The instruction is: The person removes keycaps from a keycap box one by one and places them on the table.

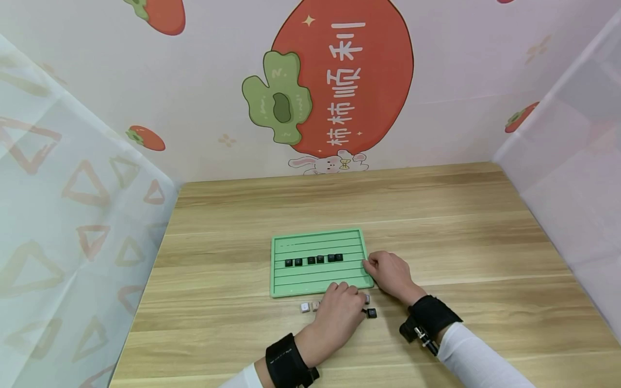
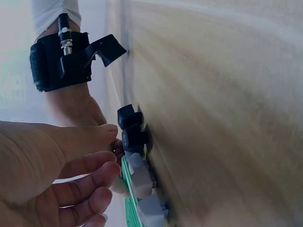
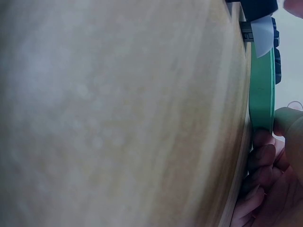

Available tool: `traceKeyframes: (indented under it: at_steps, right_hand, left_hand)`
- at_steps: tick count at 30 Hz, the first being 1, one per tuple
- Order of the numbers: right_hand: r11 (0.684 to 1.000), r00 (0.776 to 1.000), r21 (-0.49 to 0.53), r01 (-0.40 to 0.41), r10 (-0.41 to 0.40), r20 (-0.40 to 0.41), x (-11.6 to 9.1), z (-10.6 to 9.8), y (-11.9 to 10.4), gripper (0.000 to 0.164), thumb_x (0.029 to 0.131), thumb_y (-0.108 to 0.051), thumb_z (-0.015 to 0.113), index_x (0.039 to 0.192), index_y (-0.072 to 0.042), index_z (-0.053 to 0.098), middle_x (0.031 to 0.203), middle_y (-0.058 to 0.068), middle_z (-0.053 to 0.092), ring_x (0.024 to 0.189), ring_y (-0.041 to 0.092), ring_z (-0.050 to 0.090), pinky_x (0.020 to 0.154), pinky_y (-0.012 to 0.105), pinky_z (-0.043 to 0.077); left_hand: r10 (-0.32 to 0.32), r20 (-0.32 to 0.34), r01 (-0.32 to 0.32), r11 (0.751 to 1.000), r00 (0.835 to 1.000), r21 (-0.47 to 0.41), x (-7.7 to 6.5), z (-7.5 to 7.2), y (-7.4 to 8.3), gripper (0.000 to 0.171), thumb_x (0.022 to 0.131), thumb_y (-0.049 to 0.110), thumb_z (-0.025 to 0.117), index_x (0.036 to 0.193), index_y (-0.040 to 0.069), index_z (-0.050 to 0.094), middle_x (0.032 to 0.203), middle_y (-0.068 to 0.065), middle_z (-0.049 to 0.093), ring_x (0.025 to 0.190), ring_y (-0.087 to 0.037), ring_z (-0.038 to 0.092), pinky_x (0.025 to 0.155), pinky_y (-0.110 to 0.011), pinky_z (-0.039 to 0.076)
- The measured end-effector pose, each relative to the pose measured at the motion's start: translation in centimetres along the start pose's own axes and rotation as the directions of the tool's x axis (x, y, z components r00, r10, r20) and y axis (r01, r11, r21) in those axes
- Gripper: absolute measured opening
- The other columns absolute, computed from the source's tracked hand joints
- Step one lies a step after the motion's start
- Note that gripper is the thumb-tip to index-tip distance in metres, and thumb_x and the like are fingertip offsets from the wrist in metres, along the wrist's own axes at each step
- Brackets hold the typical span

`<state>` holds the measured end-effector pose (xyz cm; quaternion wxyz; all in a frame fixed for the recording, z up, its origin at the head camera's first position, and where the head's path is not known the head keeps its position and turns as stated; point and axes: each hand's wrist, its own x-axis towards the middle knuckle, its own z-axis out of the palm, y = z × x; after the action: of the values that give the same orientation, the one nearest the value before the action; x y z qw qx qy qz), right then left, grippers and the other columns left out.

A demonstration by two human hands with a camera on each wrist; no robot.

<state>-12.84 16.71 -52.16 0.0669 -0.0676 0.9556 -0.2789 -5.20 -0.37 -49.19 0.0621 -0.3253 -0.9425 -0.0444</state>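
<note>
A light green ridged board point(image 1: 317, 284) lies on the table with a row of several black keycaps point(image 1: 311, 260) across its middle. My right hand point(image 1: 392, 274) pinches the board's right edge; in the right wrist view the thumb point(image 3: 288, 122) lies over the rim with the fingers below. Just in front of the board, my left hand point(image 1: 339, 312) hovers over loose keycaps, partly hiding them. In the left wrist view its fingers are loosely bent beside two black keycaps point(image 2: 135, 137), with nothing seen between thumb and fingertips.
Light-coloured keycaps point(image 1: 304, 307) sit in a line before the board, and a black keycap point(image 1: 371, 313) lies to the right of the left hand. Both wrists wear black camera straps point(image 1: 283, 360). A printed backdrop point(image 1: 218, 81) borders the wooden table point(image 1: 218, 323) behind.
</note>
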Motion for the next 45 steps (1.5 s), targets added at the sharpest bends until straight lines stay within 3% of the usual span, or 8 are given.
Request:
traceKeyframes:
  at_steps: [8, 20, 32, 45]
  right_hand:
    - [1.000, 1.000, -0.005, 0.006, -0.006, 0.000, 0.0, 0.1, 0.2, 0.048, 0.098, -0.027, 0.062, 0.057, -0.018, 0.039, 0.053, -0.007, 0.033, 0.050, 0.011, 0.036, 0.049, 0.024, 0.023]
    - [1.000, 1.000, -0.002, 0.004, -0.004, 0.007, 0.2, 0.0, 0.1, 0.048, 0.099, -0.026, 0.063, 0.057, -0.019, 0.040, 0.053, -0.007, 0.033, 0.049, 0.011, 0.035, 0.049, 0.024, 0.022]
    - [1.000, 1.000, -0.005, -0.004, 0.004, 0.015, 0.2, 0.2, 0.3, 0.048, 0.098, -0.027, 0.063, 0.057, -0.019, 0.040, 0.053, -0.007, 0.033, 0.049, 0.011, 0.035, 0.049, 0.024, 0.022]
    - [1.000, 1.000, -0.015, 0.017, -0.017, 0.005, 0.2, 0.2, 0.2, 0.048, 0.099, -0.025, 0.061, 0.057, -0.019, 0.038, 0.053, -0.007, 0.031, 0.049, 0.011, 0.031, 0.050, 0.023, 0.020]
  left_hand:
    - [-0.033, -0.045, 0.032, 0.999, 0.998, -0.022, 0.5, -0.3, -0.8, 0.022, 0.083, 0.043, 0.082, 0.085, 0.022, 0.074, 0.076, 0.009, 0.067, 0.070, -0.010, 0.059, 0.065, -0.024, 0.040]
    - [-0.088, -0.092, 0.085, 0.995, 0.992, -0.046, 1.5, -1.1, -2.0, 0.023, 0.087, 0.042, 0.078, 0.094, 0.020, 0.076, 0.082, 0.006, 0.070, 0.077, -0.014, 0.065, 0.067, -0.027, 0.044]
    - [-0.092, -0.082, 0.090, 0.995, 0.992, -0.030, 1.9, -1.6, -2.5, 0.033, 0.089, 0.044, 0.076, 0.110, 0.018, 0.075, 0.103, 0.002, 0.074, 0.094, -0.017, 0.067, 0.078, -0.032, 0.052]
    - [-0.149, -0.066, 0.146, 0.989, 0.987, -0.038, 2.6, -1.6, -3.6, 0.030, 0.089, 0.042, 0.076, 0.109, 0.019, 0.075, 0.107, 0.002, 0.073, 0.100, -0.017, 0.067, 0.080, -0.033, 0.052]
